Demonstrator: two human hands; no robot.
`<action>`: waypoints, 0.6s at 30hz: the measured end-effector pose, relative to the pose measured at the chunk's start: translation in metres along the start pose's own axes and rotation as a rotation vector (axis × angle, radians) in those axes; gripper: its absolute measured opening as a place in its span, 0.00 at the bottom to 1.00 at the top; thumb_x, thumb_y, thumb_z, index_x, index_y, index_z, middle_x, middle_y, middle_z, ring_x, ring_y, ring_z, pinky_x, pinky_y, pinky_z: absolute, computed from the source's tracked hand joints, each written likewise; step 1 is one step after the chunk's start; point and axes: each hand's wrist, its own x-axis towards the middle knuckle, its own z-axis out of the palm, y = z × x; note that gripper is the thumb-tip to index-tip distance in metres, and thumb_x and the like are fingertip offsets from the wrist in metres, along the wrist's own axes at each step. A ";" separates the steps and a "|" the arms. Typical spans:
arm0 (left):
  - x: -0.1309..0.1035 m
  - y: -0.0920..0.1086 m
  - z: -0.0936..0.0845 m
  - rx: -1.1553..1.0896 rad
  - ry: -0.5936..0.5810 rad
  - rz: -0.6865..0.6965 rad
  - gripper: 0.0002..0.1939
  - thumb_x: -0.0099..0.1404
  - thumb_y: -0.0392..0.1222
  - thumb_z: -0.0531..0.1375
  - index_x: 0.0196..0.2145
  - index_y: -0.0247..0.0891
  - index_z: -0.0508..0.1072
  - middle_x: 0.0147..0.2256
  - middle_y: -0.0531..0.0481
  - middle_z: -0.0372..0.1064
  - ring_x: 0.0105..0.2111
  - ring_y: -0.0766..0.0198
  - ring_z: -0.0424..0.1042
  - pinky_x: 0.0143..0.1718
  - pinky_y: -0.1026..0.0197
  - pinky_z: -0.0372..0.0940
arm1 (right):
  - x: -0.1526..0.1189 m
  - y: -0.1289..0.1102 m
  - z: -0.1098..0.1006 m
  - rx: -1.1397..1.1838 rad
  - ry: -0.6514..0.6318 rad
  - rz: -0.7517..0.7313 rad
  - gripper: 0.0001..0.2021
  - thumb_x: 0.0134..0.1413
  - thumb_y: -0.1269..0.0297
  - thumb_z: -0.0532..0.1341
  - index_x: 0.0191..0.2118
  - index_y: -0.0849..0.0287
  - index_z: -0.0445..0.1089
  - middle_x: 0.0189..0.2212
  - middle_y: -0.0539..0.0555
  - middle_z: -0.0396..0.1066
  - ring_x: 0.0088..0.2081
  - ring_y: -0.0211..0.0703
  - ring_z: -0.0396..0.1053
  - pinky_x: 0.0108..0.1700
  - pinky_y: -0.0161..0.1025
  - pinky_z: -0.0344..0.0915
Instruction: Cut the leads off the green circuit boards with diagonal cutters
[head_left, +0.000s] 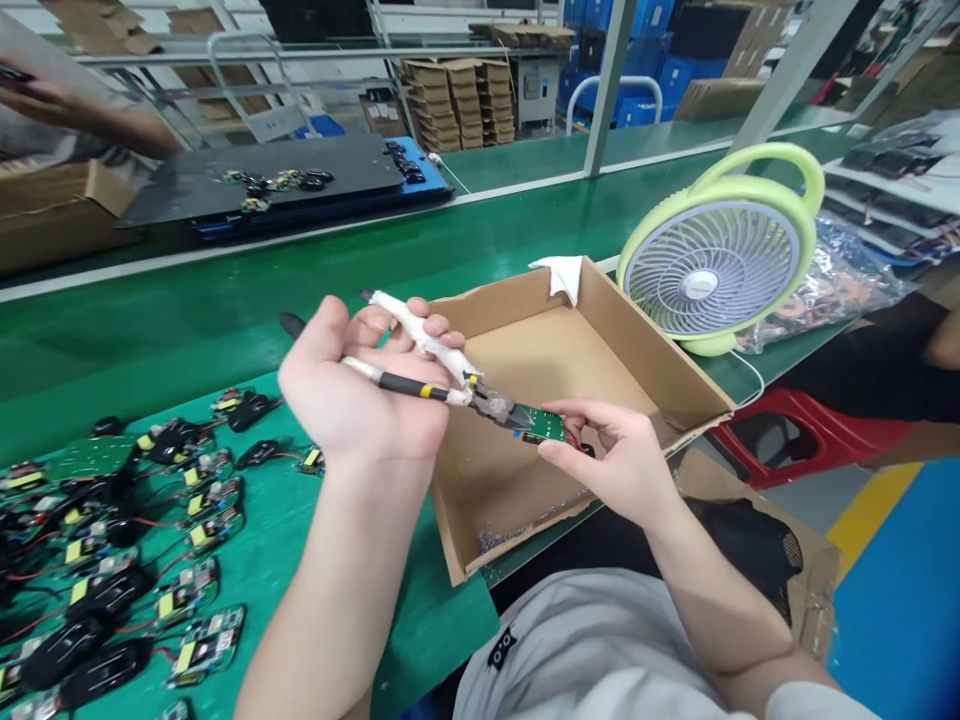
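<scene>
Right over the open brown cardboard box (540, 350), a small green circuit board (546, 425) is pinched between thumb and fingers of the right hand (619, 465), while the left hand (360, 390) is closed around the white-taped handles of a pair of side cutters (439, 375) whose jaws touch the board's edge. By the look of it, lead trimming is the step in hand; a clean snip calls for squeezing the handles with the board held steady above the box. On the green bench (187, 310) to the left lie many more boards with black wired parts (112, 590). A lime-green desk fan (724, 260) stands just beyond the box. No writing or brand can be read.
</scene>
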 end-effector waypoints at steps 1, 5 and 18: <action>-0.001 0.002 0.001 -0.003 0.011 0.006 0.15 0.71 0.47 0.46 0.28 0.39 0.54 0.26 0.45 0.62 0.23 0.63 0.64 0.21 0.62 0.63 | 0.000 0.000 0.000 0.013 -0.013 0.025 0.12 0.47 0.61 0.72 0.38 0.60 0.80 0.23 0.48 0.68 0.26 0.40 0.68 0.32 0.37 0.70; -0.003 0.006 0.001 -0.014 0.010 -0.025 0.15 0.74 0.47 0.45 0.29 0.41 0.54 0.27 0.45 0.62 0.23 0.63 0.64 0.21 0.60 0.64 | 0.001 -0.002 0.001 0.036 -0.054 0.062 0.13 0.47 0.60 0.72 0.39 0.60 0.80 0.23 0.48 0.68 0.27 0.40 0.68 0.33 0.38 0.70; 0.001 -0.001 -0.002 -0.010 -0.006 -0.024 0.14 0.71 0.46 0.47 0.28 0.39 0.53 0.27 0.45 0.62 0.23 0.64 0.64 0.22 0.62 0.63 | -0.001 -0.002 0.000 0.025 -0.103 0.009 0.13 0.48 0.59 0.73 0.39 0.60 0.79 0.23 0.47 0.66 0.28 0.41 0.69 0.34 0.38 0.71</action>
